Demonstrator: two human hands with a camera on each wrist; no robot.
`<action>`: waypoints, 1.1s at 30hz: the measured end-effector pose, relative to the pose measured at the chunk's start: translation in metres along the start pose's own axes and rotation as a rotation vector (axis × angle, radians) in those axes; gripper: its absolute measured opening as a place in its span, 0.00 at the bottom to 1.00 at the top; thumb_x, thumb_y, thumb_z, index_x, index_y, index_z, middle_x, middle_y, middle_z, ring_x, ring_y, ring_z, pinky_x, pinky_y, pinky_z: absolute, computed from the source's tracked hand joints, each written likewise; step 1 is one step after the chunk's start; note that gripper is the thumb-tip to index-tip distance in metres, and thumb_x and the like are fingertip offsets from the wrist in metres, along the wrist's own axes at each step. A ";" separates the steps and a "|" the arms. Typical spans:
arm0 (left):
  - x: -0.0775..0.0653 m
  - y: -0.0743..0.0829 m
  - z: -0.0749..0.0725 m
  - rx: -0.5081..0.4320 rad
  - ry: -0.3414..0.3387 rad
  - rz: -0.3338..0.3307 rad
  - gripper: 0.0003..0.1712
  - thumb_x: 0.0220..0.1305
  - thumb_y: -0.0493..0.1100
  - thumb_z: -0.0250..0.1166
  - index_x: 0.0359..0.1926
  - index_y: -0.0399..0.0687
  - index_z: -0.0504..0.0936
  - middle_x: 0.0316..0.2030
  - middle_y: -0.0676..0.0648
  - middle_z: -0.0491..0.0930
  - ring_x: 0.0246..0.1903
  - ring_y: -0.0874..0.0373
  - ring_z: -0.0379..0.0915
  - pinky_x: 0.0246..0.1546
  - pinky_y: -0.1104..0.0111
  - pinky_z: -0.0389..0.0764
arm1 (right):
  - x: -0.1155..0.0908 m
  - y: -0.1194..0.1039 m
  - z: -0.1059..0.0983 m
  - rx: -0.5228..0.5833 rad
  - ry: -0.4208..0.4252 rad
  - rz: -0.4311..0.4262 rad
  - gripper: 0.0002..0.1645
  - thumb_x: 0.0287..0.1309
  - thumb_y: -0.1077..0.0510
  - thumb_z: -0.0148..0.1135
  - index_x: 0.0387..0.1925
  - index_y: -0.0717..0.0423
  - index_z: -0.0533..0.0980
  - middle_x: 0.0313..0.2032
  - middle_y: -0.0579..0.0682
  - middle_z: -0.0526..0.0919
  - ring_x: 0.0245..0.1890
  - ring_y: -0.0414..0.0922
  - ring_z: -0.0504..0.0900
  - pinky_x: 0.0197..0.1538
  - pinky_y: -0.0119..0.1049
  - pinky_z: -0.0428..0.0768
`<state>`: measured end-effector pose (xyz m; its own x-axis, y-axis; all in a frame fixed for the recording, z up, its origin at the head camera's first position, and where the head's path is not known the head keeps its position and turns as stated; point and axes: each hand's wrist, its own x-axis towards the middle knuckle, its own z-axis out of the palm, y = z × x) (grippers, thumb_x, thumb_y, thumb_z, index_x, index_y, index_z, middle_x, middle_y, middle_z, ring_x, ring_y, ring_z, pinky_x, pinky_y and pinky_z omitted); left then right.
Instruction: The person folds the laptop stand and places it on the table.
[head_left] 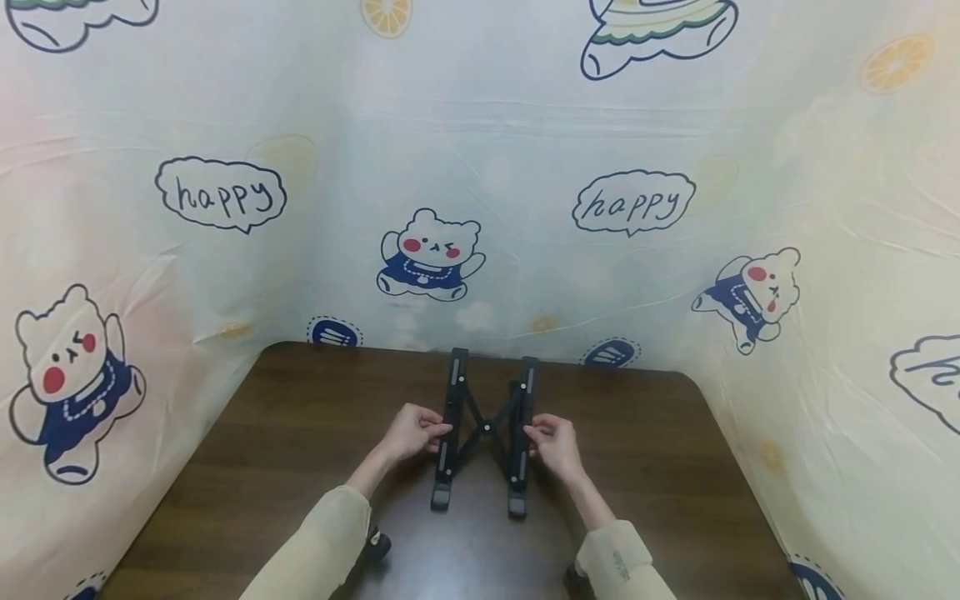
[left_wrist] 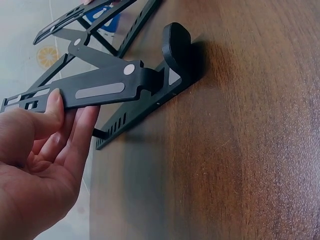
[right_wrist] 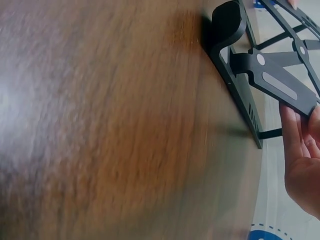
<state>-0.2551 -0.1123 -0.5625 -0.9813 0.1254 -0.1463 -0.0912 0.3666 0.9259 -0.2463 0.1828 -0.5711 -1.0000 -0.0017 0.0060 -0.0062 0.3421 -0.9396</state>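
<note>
A black folding laptop stand (head_left: 487, 427) stands on the wooden table, its two long rails joined by an X-shaped brace. My left hand (head_left: 414, 433) pinches the left rail (left_wrist: 100, 89), thumb on top and fingers underneath. On the other side, my right hand (head_left: 557, 446) holds the right rail (right_wrist: 280, 85) in the same way. Both upper rails are raised at a slant over the base bars (left_wrist: 145, 107), as the wrist views show. Upturned front lips (right_wrist: 229, 22) sit at the near ends, toward me.
The brown wooden table (head_left: 300, 500) has rounded far corners. A patterned cloth (head_left: 510, 275) with cartoon bears hangs behind it and along both sides. Small dark objects lie partly hidden by the left sleeve (head_left: 322, 533) and the right sleeve (head_left: 618, 554).
</note>
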 end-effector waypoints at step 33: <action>0.001 0.000 0.000 0.012 0.003 -0.025 0.07 0.76 0.34 0.70 0.47 0.33 0.90 0.39 0.40 0.93 0.30 0.58 0.88 0.35 0.64 0.93 | 0.008 -0.014 0.044 0.016 -0.127 -0.038 0.09 0.76 0.64 0.67 0.46 0.69 0.87 0.40 0.65 0.92 0.30 0.42 0.89 0.39 0.41 0.94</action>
<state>-0.2559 -0.1118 -0.5625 -0.9792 0.1131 -0.1682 -0.1136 0.3809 0.9176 -0.2542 0.1368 -0.5730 -0.9910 -0.1337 -0.0008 -0.0430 0.3246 -0.9449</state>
